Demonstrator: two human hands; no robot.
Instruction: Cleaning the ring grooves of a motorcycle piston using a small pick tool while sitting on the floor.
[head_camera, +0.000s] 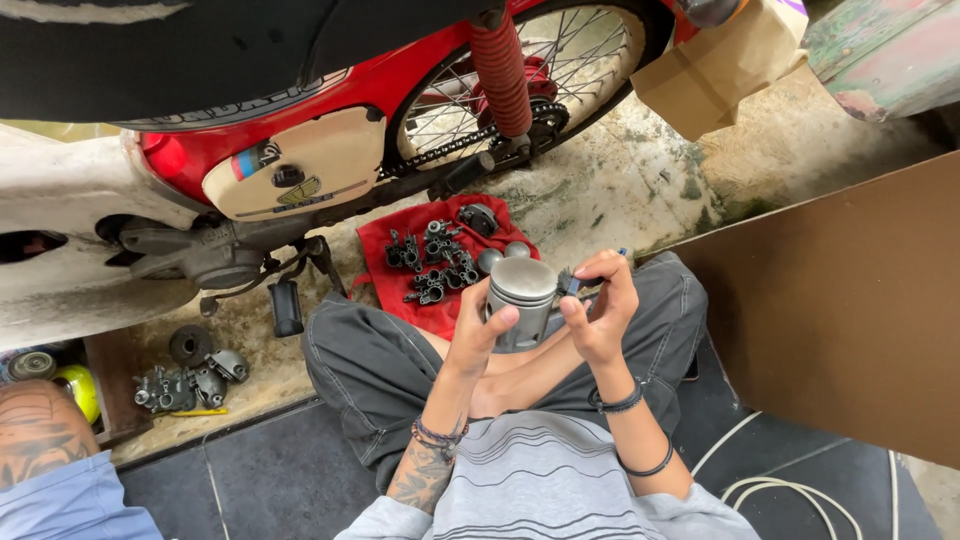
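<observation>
While both hands meet over the lap, the left hand (480, 335) wraps the skirt of the grey metal piston (522, 300) from its left side, thumb across the front. Piston stands upright, crown up, long axis roughly vertical in view, between the two hands and touching both. Right hand (600, 310) closes in from the right, fingers pinching a small dark tool or part (570, 284) against the piston's upper edge; can't tell which. Behind, a red cloth (385, 285) with dark engine parts (435, 262) lies on the concrete floor (640, 180) beside the red motorcycle (300, 160).
</observation>
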